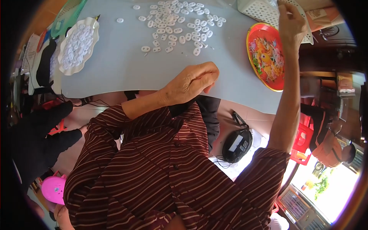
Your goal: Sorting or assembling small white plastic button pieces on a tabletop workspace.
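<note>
Near the front edge of the grey table (115, 61), my left hand (193, 82) is curled with its fingers folded in. Whatever may be inside them is hidden. My right hand (292, 27) reaches to the far right, at a white perforated basket (257, 11). Its fingers are bent together at the top of the picture, and I cannot make out what they hold. Many small white oval plastic pieces with two holes (177, 30) lie scattered at the far middle of the table. Below my right wrist lies a red oval tray (264, 53) with a gold rim and flower pattern, partly covered by my forearm.
A white scalloped dish (69, 71) heaped with similar white pieces stands at the left. Behind it is a green basket (73, 13). A black device with a cable (237, 145) is below the table. Another person's dark-sleeved arm (57, 145) shows at the left, above a pink stool (53, 189).
</note>
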A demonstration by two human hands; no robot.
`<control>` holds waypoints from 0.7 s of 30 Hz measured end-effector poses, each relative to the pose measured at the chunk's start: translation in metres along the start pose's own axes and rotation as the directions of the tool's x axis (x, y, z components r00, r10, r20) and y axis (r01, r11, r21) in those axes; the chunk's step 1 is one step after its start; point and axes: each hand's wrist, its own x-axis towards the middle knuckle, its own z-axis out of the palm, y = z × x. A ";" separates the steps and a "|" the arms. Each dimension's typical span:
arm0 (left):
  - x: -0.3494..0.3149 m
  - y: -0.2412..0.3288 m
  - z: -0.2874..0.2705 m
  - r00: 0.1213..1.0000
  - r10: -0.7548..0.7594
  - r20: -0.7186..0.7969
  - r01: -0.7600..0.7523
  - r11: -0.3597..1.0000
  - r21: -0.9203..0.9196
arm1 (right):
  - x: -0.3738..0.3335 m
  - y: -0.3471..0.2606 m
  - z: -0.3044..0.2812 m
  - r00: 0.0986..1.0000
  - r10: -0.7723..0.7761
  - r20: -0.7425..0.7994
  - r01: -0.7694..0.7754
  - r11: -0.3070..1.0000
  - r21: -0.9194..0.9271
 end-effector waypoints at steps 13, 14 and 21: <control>-0.006 0.002 0.001 1.000 -0.012 -0.028 0.011 1.000 -0.023 | -0.104 -0.020 0.090 0.844 0.164 0.510 0.041 0.930 -0.366; -0.007 0.001 0.003 0.999 0.010 -0.042 -0.011 1.000 -0.018 | -0.105 -0.018 0.091 0.846 0.119 0.519 0.097 0.924 -0.370; -0.007 -0.002 0.005 0.992 0.123 -0.037 -0.119 0.988 0.099 | -0.107 -0.037 0.104 0.856 0.129 0.501 0.079 0.925 -0.372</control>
